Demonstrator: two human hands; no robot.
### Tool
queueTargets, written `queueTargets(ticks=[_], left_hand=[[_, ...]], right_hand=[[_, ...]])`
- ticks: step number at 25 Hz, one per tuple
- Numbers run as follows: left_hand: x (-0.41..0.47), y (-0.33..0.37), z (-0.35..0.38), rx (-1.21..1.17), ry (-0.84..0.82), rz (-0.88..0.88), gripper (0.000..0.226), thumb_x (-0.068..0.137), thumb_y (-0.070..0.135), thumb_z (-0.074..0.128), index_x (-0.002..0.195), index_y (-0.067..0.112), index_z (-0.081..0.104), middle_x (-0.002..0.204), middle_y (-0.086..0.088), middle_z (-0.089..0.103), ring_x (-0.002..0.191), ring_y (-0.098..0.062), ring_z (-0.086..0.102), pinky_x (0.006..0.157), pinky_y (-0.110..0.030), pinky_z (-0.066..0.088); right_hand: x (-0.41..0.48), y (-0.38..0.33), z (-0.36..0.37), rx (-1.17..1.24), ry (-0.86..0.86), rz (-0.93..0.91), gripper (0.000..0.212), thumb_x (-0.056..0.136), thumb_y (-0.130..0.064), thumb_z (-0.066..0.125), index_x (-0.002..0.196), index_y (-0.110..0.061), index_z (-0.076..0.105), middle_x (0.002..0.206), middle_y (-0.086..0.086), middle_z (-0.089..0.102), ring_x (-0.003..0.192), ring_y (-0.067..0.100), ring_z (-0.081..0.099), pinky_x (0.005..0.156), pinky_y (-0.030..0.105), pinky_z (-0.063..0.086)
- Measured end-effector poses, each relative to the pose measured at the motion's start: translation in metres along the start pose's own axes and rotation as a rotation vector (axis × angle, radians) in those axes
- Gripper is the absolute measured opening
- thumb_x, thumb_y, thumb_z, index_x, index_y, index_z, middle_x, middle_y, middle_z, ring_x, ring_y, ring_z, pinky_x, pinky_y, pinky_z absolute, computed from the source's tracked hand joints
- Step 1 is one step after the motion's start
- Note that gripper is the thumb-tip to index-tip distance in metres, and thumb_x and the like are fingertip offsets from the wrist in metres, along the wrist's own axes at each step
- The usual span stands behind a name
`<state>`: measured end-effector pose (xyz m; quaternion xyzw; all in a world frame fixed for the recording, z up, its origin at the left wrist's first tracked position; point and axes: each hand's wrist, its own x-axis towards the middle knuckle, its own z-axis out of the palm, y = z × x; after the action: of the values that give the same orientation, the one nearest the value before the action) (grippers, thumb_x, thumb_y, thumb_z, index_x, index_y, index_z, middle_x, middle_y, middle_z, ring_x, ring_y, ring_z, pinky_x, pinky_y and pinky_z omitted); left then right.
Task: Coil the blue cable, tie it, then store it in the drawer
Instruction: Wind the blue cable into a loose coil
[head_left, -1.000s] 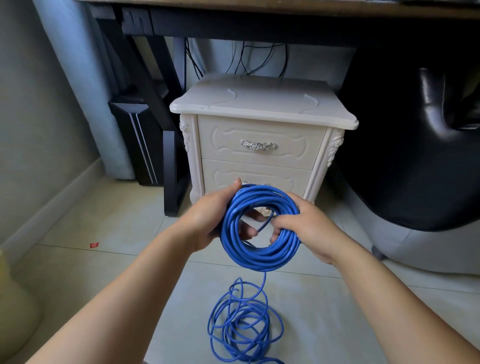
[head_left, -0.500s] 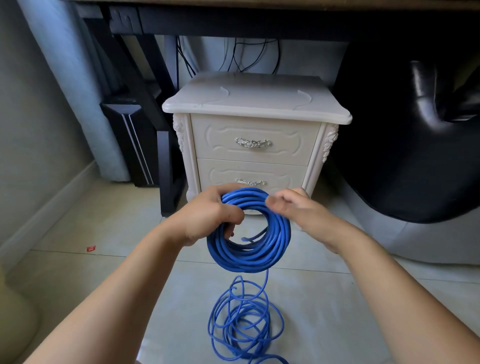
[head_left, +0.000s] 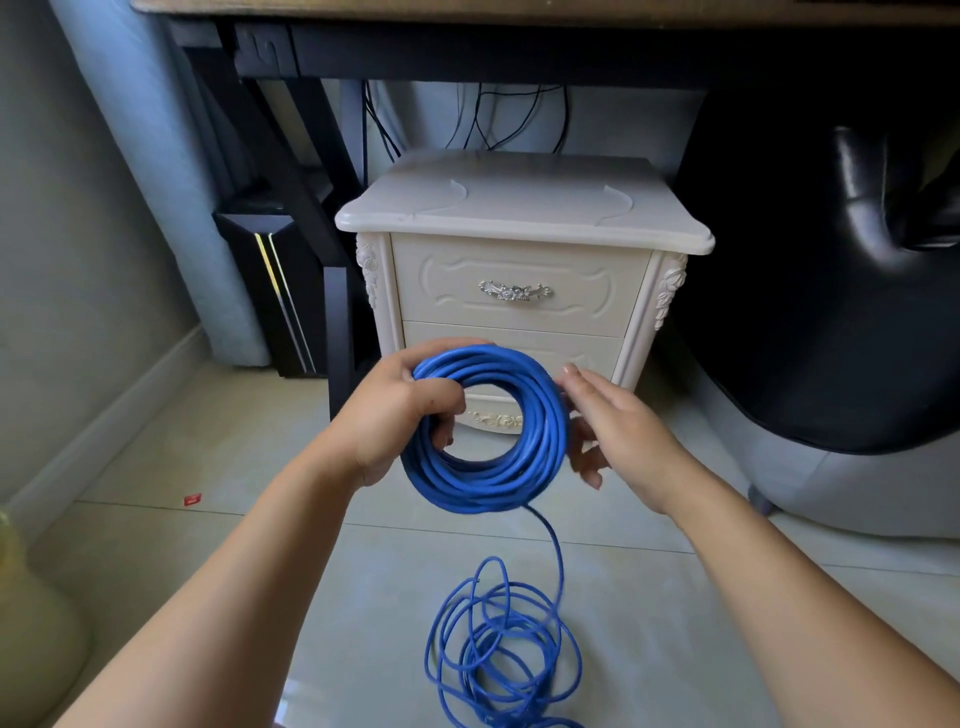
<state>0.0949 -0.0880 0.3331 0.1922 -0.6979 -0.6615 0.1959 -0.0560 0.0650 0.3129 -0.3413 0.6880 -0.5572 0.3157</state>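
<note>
Coiling roughly half done. Left hand (head_left: 400, 415) grips blue cable (head_left: 488, 431) coil mid-frame, fingers curled through it; right hand (head_left: 618, 431) flat against coil edge, fingers straight. Loose tangle on floor, bottom centre. Tie pending, drawer (head_left: 519, 291) closed.

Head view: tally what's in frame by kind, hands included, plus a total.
hands: 2, left hand and right hand
blue cable: 1, part coiled, rest loose on the floor
nightstand: 1
drawers: 2, top drawer and lower drawer
red scrap: 1
total: 7
</note>
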Motion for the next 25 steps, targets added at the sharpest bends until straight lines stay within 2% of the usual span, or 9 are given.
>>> queueTargets(ticks=[2, 5, 7, 10, 13, 16, 18, 21, 25], left_hand=[[0.002, -0.002, -0.008, -0.068, 0.107, 0.009, 0.051, 0.063, 0.002, 0.052, 0.107, 0.018, 0.073, 0.063, -0.011, 0.040, 0.044, -0.021, 0.039, 0.055, -0.032, 0.038], [0.001, -0.002, -0.008, -0.128, 0.167, 0.040, 0.050, 0.064, 0.002, 0.051, 0.108, 0.015, 0.071, 0.064, -0.010, 0.038, 0.044, -0.021, 0.038, 0.057, -0.033, 0.038], [-0.001, 0.000, -0.001, -0.118, 0.163, 0.076, 0.054, 0.065, 0.002, 0.052, 0.112, 0.017, 0.071, 0.062, -0.010, 0.040, 0.045, -0.021, 0.040, 0.057, -0.033, 0.039], [-0.003, 0.003, 0.013, -0.139, 0.177, 0.118, 0.055, 0.063, 0.003, 0.052, 0.111, 0.022, 0.072, 0.060, -0.011, 0.041, 0.047, -0.021, 0.040, 0.053, -0.029, 0.039], [-0.002, 0.000, 0.018, -0.203, 0.200, 0.135, 0.057, 0.064, 0.000, 0.049, 0.114, 0.019, 0.070, 0.058, -0.010, 0.040, 0.046, -0.020, 0.038, 0.057, -0.031, 0.040], [-0.003, -0.007, 0.027, -0.312, 0.220, 0.146, 0.053, 0.066, -0.003, 0.045, 0.110, 0.017, 0.070, 0.061, -0.009, 0.036, 0.047, -0.019, 0.037, 0.060, -0.036, 0.036], [-0.003, -0.010, 0.035, -0.354, 0.241, 0.149, 0.048, 0.071, -0.007, 0.043, 0.099, 0.019, 0.071, 0.061, -0.008, 0.037, 0.050, -0.019, 0.038, 0.061, -0.036, 0.036], [0.001, -0.012, 0.032, -0.226, 0.190, 0.064, 0.043, 0.073, -0.001, 0.053, 0.097, 0.029, 0.072, 0.065, -0.004, 0.055, 0.062, -0.021, 0.057, 0.074, -0.040, 0.046], [0.004, -0.016, 0.020, 0.263, 0.050, 0.004, 0.066, 0.071, 0.009, 0.069, 0.127, 0.042, 0.057, 0.102, 0.007, 0.072, 0.095, -0.008, 0.069, 0.087, -0.029, 0.052]], right_hand=[[-0.005, 0.004, 0.008, 0.099, -0.077, 0.029, 0.038, 0.095, -0.053, 0.041, 0.114, -0.029, 0.064, 0.084, -0.001, 0.065, 0.057, 0.021, 0.055, 0.045, 0.029, 0.042], [-0.008, 0.009, 0.016, 0.110, -0.101, -0.032, 0.051, 0.082, -0.062, 0.044, 0.113, -0.027, 0.063, 0.087, -0.003, 0.067, 0.075, 0.016, 0.063, 0.071, 0.031, 0.051], [-0.008, 0.009, 0.020, 0.129, -0.075, -0.070, 0.044, 0.081, -0.058, 0.058, 0.111, -0.026, 0.062, 0.095, -0.005, 0.067, 0.088, 0.007, 0.065, 0.086, 0.027, 0.049], [-0.006, 0.013, 0.032, 0.253, -0.059, -0.010, 0.037, 0.076, -0.043, 0.076, 0.108, -0.029, 0.062, 0.097, -0.004, 0.069, 0.098, 0.010, 0.066, 0.094, 0.033, 0.049], [-0.004, 0.012, 0.038, 0.497, -0.058, 0.054, 0.044, 0.073, -0.026, 0.076, 0.114, -0.024, 0.061, 0.095, 0.001, 0.068, 0.091, 0.016, 0.068, 0.087, 0.040, 0.051], [-0.001, 0.008, 0.034, 0.582, -0.060, 0.100, 0.054, 0.071, -0.020, 0.075, 0.121, -0.013, 0.057, 0.108, 0.015, 0.066, 0.100, 0.034, 0.069, 0.091, 0.057, 0.051], [-0.002, 0.006, 0.035, 0.572, -0.042, 0.097, 0.046, 0.078, -0.008, 0.070, 0.120, -0.009, 0.054, 0.104, 0.017, 0.071, 0.093, 0.035, 0.072, 0.089, 0.058, 0.053], [-0.003, 0.002, 0.034, 0.437, 0.101, 0.096, 0.032, 0.080, 0.009, 0.058, 0.103, -0.012, 0.053, 0.066, 0.004, 0.065, 0.064, 0.022, 0.071, 0.071, 0.045, 0.056], [-0.003, 0.001, 0.020, -0.051, 0.165, -0.003, 0.028, 0.078, 0.003, 0.061, 0.096, -0.018, 0.051, 0.075, 0.002, 0.057, 0.063, 0.015, 0.067, 0.062, 0.035, 0.053]])
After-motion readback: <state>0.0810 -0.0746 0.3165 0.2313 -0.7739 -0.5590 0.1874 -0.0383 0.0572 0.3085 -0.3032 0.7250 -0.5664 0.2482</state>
